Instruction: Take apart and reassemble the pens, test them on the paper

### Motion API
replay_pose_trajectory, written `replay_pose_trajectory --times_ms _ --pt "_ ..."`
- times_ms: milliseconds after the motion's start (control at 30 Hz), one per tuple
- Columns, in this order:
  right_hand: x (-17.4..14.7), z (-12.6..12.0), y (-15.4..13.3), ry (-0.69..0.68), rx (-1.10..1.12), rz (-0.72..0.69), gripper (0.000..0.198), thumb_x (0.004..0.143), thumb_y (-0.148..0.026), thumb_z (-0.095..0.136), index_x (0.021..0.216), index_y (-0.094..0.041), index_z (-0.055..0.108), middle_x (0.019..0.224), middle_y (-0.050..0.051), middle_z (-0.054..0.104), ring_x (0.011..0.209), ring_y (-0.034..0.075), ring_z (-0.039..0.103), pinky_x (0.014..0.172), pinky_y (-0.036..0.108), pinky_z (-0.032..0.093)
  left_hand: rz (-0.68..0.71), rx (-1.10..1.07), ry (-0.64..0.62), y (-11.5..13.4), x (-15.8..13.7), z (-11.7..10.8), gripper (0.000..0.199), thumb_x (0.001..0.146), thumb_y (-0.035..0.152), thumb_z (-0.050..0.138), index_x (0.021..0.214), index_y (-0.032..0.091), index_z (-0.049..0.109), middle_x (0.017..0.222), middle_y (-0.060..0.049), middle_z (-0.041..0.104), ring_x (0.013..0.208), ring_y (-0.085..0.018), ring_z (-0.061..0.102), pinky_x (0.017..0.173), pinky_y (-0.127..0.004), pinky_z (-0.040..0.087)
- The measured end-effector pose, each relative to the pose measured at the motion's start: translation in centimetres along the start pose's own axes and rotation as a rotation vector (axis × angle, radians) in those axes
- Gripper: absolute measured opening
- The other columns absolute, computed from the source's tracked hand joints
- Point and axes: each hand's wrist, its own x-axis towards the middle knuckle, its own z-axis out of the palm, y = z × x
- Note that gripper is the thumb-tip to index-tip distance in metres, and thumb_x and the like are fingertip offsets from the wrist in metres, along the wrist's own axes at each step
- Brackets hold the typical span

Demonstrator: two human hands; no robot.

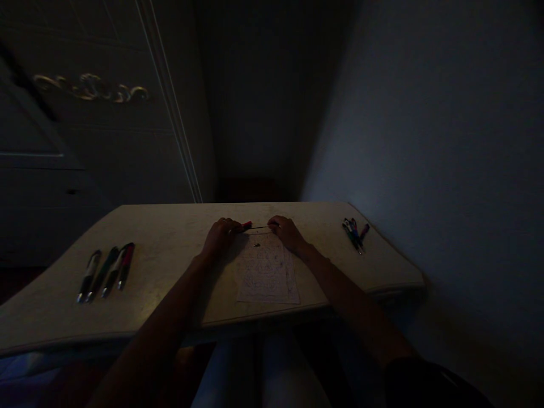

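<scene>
While the left hand grips a slim red pen piece, the right hand pinches a thin dark rod.

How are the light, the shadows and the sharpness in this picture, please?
Head view: dim overall; the right wall is lighter and bluish, the far corner nearly black. Head view: a faint glow on the table beside the left forearm. Head view: fine details at the left hand and on the paper are hard to make out.
</scene>
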Motion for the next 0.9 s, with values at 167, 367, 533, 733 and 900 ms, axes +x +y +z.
replay_pose_trajectory --times_ms 167,367,533,733,900 --pt "-0.1 -0.1 0.0 0.02 0.041 0.018 0.011 0.087 -0.016 0.057 0.086 -0.018 0.067 0.093 0.005 0.071 0.088 0.017 0.064 0.084 0.029 0.046 0.008 0.01 -0.005 -0.2 0.1 0.0 0.024 0.085 0.026 0.051 0.086 0.02 0.075 0.087 -0.007 0.072 0.086 -0.024 0.06 0.083 -0.038 0.046" --pt "-0.2 0.0 -0.1 -0.005 0.049 0.003 0.011 0.087 -0.017 0.057 0.087 -0.018 0.068 0.092 0.005 0.071 0.088 0.017 0.063 0.085 0.03 0.045 0.013 0.007 -0.01 -0.4 0.1 0.2 0.026 0.085 0.027 0.05 0.088 0.021 0.075 0.09 -0.006 0.072 0.088 -0.024 0.061 0.085 -0.038 0.046" --pt "-0.1 0.1 0.0 -0.016 0.067 -0.042 0.011 0.086 -0.017 0.057 0.087 -0.018 0.068 0.091 0.005 0.071 0.087 0.017 0.063 0.084 0.03 0.046 0.019 -0.016 -0.005 0.1 -0.1 0.1 0.026 0.086 0.026 0.049 0.09 0.022 0.075 0.089 -0.006 0.072 0.088 -0.023 0.061 0.086 -0.039 0.046" --pt "-0.4 0.4 0.0 -0.019 0.124 -0.073 0.011 0.086 -0.02 0.059 0.091 -0.018 0.069 0.093 0.005 0.07 0.088 0.017 0.063 0.084 0.031 0.047 0.034 -0.022 -0.016 0.5 -0.1 0.2 0.026 0.086 0.027 0.05 0.088 0.022 0.076 0.086 -0.006 0.072 0.086 -0.023 0.061 0.085 -0.037 0.047" --pt "-0.6 0.5 0.0 -0.041 0.156 -0.131 0.014 0.084 -0.022 0.062 0.095 -0.017 0.069 0.094 0.006 0.07 0.088 0.018 0.063 0.083 0.032 0.048 0.068 -0.04 -0.028 0.7 0.0 0.3 0.026 0.085 0.027 0.051 0.084 0.022 0.076 0.083 -0.007 0.073 0.081 -0.022 0.061 0.081 -0.038 0.047"
